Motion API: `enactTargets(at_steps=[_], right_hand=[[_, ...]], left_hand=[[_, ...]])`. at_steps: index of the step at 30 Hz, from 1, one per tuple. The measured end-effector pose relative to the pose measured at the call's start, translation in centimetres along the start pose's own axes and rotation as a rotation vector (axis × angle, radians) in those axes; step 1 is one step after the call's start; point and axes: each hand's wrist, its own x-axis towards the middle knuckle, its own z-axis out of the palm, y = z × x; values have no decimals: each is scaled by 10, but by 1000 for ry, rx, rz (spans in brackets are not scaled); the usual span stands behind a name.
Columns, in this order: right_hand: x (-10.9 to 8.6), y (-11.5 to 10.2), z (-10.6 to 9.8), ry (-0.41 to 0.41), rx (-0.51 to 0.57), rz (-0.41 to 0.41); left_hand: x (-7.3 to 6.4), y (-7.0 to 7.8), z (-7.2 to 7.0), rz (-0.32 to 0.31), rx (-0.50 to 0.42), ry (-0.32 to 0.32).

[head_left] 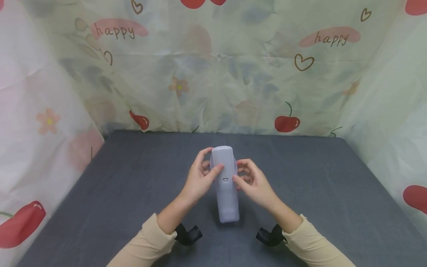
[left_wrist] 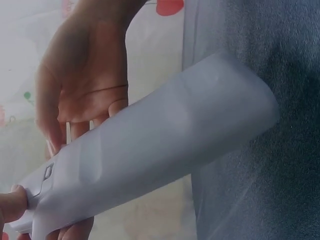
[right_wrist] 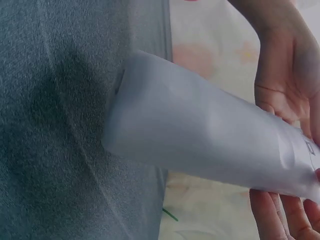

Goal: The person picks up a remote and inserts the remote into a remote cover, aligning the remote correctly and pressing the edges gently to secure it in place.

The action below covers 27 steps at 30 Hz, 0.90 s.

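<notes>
A pale lilac, long plastic device (head_left: 227,196) with rounded ends and a small rectangular port on its face is held between both hands over the table. My left hand (head_left: 199,180) grips its upper part from the left, thumb laid on the face above the port and fingers round the side. From the right, my right hand (head_left: 255,183) holds the edge, its thumb beside the port and its fingers curled behind. A wider, rounded part bulges out at both sides behind the face. In the right wrist view, a dark slot shows at the lower end of the device (right_wrist: 190,120).
A dark grey cloth covers the table (head_left: 133,185). Behind it hangs a pale curtain (head_left: 217,74) printed with cherries, flowers and hearts, which also lines both sides. Black straps (head_left: 188,235) hang by each beige sleeve (head_left: 146,241) cuff.
</notes>
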Motion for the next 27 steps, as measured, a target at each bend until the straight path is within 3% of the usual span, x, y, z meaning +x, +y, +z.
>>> enactTargets(at_steps=[4, 9, 18, 22, 27], right_hand=[[2, 0, -2, 7, 1, 21], [4, -1, -6, 10, 28, 59], [6, 0, -14, -96, 184, 125], [5, -1, -12, -98, 183, 81], [3, -2, -7, 41, -19, -70]], left_hand=[[0, -2, -1, 1, -6, -15], [-1, -3, -3, -18, -45, -81], [-2, -1, -12, -5, -83, -238], [-2, -2, -14, 37, -88, -288], [-4, -3, -15, 61, -84, -309]])
